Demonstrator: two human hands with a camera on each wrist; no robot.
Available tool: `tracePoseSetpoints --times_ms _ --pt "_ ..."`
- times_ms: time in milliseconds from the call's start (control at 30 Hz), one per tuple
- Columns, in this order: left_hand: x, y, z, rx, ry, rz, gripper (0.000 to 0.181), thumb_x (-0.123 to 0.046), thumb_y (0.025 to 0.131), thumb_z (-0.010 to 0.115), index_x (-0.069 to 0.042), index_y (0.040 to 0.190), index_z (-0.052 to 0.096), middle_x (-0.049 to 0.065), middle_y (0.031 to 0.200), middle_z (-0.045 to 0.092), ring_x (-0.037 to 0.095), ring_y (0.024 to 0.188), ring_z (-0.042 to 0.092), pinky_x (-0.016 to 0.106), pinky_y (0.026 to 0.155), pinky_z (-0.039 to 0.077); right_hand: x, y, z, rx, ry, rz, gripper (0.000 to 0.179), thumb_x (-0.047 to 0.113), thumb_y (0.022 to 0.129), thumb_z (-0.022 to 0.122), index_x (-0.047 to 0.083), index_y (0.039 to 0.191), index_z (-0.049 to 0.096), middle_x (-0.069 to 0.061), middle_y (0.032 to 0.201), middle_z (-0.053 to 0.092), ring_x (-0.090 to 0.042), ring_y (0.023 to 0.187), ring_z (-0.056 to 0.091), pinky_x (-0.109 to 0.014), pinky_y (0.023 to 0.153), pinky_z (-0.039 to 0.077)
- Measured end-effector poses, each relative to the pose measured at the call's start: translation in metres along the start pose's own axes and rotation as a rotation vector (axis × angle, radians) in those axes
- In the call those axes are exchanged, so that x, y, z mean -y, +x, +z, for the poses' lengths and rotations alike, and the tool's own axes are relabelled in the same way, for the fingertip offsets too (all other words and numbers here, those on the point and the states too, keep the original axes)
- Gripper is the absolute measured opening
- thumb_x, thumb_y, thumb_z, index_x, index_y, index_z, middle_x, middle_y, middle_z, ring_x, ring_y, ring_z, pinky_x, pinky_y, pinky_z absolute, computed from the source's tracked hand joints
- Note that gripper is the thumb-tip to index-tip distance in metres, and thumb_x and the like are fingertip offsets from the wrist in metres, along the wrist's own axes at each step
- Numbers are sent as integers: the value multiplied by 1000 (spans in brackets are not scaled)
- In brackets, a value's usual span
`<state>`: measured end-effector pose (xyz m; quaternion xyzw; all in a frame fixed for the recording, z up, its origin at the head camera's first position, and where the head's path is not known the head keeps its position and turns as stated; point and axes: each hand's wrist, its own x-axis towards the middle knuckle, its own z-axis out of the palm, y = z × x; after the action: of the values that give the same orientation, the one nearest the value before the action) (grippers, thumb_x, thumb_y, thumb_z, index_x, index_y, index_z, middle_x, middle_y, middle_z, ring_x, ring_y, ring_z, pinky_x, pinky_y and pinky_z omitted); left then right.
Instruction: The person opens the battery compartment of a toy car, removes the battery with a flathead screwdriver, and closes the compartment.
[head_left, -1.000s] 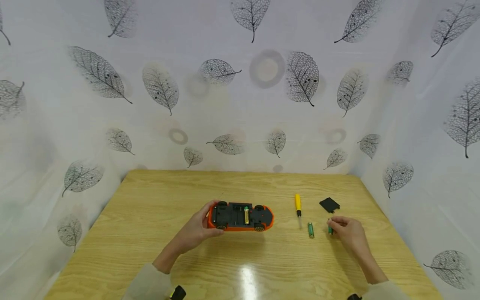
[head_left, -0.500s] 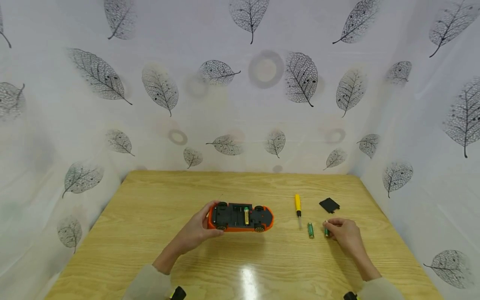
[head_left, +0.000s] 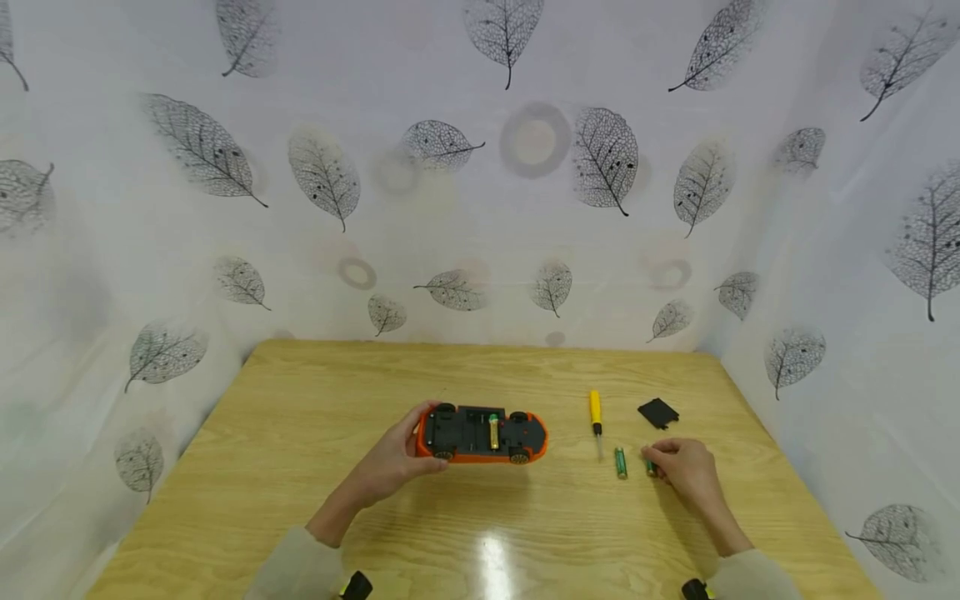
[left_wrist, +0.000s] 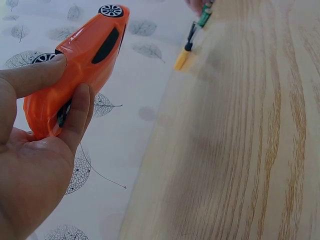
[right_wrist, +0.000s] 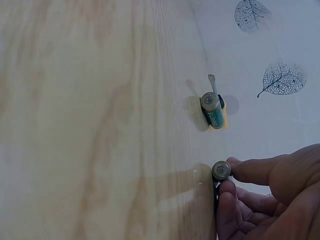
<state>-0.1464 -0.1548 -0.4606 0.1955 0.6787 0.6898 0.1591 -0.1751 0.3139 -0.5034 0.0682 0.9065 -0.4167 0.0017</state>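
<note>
My left hand grips the rear end of an orange toy car, its black underside turned up toward the head view. One battery sits in the open battery compartment, with bare space beside it. In the left wrist view, thumb and fingers wrap the orange body. On the right, my right hand pinches a green battery between thumb and fingers, close to the tabletop. A second loose green battery lies just left of it; the right wrist view shows the held battery end-on.
A yellow-handled screwdriver lies behind the loose battery, its tip toward me. Farther right is a small black battery cover. The wooden table ends at a leaf-patterned curtain at the back and sides.
My right hand has shifted a little to the left with the battery in its fingers, closer to the loose one. The left hand and the car have stayed in place.
</note>
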Motion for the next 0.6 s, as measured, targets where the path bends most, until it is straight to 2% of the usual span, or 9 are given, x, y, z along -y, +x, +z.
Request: tracePoseSetpoints --times_ms 333,600 --pt "0 1 0 7 -8 -1 86 9 92 69 -1 161 19 34 158 28 35 127 58 34 96 57 0 0 3 -10 -51 -39 25 14 98 71 -11 102 73 -2 67 65 -17 62 59 -25 51 46" --pt "0 2 1 18 -7 2 84 8 92 70 -2 160 21 34 158 28 35 126 59 33 95 57 4 -4 1 -9 -46 -1 30 17 99 70 -11 106 72 -4 69 66 -15 62 59 -25 52 46"
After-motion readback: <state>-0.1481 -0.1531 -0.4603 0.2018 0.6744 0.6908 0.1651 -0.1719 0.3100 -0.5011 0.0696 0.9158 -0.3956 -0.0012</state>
